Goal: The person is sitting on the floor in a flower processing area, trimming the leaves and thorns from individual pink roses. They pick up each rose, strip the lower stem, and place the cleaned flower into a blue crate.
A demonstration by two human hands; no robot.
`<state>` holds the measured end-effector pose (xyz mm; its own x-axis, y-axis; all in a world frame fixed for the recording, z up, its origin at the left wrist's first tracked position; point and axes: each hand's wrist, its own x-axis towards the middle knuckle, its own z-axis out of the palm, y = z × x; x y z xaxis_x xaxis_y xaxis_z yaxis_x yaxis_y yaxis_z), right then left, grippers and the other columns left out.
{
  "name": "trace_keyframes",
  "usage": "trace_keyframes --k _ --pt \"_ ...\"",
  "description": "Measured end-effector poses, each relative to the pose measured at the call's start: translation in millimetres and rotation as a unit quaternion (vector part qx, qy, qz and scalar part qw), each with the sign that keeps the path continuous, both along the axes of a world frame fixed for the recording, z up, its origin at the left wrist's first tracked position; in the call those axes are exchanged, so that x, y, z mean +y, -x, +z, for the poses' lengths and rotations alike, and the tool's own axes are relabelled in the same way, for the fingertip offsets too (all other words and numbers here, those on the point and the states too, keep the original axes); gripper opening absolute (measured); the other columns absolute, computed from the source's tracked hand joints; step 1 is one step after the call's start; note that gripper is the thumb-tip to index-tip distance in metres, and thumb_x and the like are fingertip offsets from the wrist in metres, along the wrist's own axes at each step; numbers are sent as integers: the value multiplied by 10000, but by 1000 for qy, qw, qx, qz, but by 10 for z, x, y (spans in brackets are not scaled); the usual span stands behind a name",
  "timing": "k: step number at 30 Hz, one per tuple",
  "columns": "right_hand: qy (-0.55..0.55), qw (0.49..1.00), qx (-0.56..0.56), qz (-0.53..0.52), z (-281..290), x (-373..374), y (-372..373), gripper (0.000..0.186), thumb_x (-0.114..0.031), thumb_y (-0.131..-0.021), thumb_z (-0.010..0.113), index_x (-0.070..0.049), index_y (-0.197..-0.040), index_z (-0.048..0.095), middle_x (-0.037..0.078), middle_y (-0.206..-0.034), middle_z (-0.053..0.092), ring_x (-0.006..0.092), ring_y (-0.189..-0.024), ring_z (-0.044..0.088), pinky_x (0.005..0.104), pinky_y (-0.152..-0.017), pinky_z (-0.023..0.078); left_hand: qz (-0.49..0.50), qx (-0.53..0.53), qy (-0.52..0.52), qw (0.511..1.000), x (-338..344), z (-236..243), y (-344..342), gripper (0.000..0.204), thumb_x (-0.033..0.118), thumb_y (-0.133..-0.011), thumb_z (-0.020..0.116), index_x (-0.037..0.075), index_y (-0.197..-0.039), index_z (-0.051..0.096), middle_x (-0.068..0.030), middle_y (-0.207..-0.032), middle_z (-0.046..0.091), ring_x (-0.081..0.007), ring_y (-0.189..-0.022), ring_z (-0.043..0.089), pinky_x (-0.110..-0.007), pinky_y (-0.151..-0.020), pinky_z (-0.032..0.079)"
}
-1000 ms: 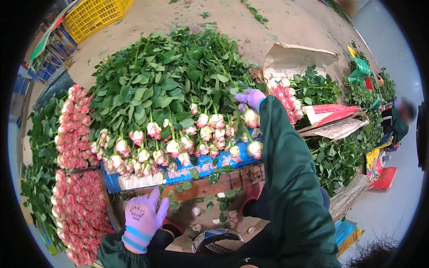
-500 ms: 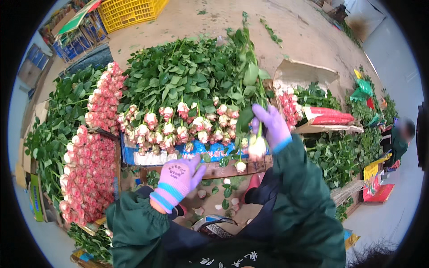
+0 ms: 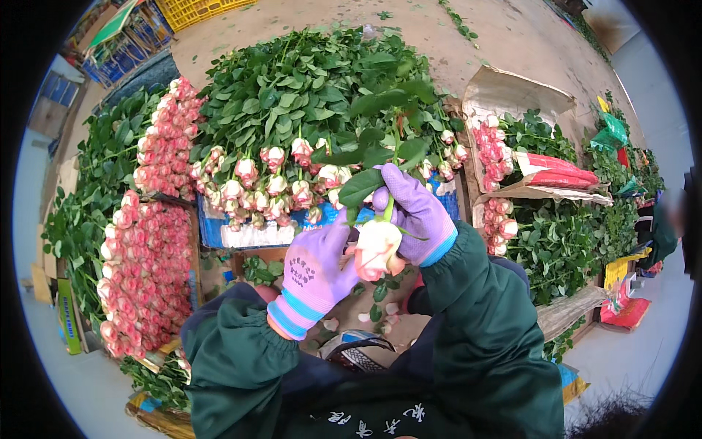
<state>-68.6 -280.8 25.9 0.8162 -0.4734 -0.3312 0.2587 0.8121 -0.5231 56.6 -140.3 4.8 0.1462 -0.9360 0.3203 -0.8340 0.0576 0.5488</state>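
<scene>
A cream rose with pink edges [image 3: 376, 250] hangs head down in front of me, its leafy stem rising away toward the far side. My right hand [image 3: 415, 214], in a lilac glove, is closed round the stem just above the bloom. My left hand [image 3: 314, 263], gloved alike, has its thumb and fingers curled against the left side of the bloom; its fingertips are partly hidden by the petals. Behind both hands, a heap of similar roses [image 3: 272, 192] lies on a blue and white covered stand [image 3: 252, 233], blooms toward me and leaves beyond.
Dense stacks of pink roses [image 3: 150, 274] stand at left. On the right, a cardboard wrap [image 3: 512, 88] holds more roses beside a red roll [image 3: 559, 175]. A yellow crate [image 3: 197, 11] is at the far left. Fallen petals [image 3: 391, 309] lie by my feet; another person [image 3: 662, 223] is at far right.
My right hand has brought the rose nearer and to the left, off the heap's right side. My left hand has moved up and right to meet the bloom.
</scene>
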Motion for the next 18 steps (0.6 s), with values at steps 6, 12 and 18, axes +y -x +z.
trace_keyframes --k 6,12,18 --pt "-39 997 -39 46 -30 -140 -31 407 -256 -1020 480 -12 -1344 462 25 -882 612 157 -760 648 324 -705 580 12 93 61 994 -185 170 59 821 242 -752 728 -14 -1436 354 -50 -692 624 -246 -555 595 -366 -545 453" --pt "45 994 -79 67 -80 -170 29 457 -264 -1019 480 -1 -1386 411 23 -859 614 156 -781 645 326 -724 571 16 58 65 996 -199 141 84 988 362 -632 853 8 -1422 378 -97 -735 676 -293 -638 668 -384 -547 495" --pt "134 988 68 34 -238 -299 173 473 -411 -945 601 -43 -1239 571 58 -985 643 132 -831 632 266 -723 509 -146 -17 62 987 -148 139 77 615 186 -773 660 97 -1361 500 -9 -664 577 -212 -573 587 -365 -529 425"
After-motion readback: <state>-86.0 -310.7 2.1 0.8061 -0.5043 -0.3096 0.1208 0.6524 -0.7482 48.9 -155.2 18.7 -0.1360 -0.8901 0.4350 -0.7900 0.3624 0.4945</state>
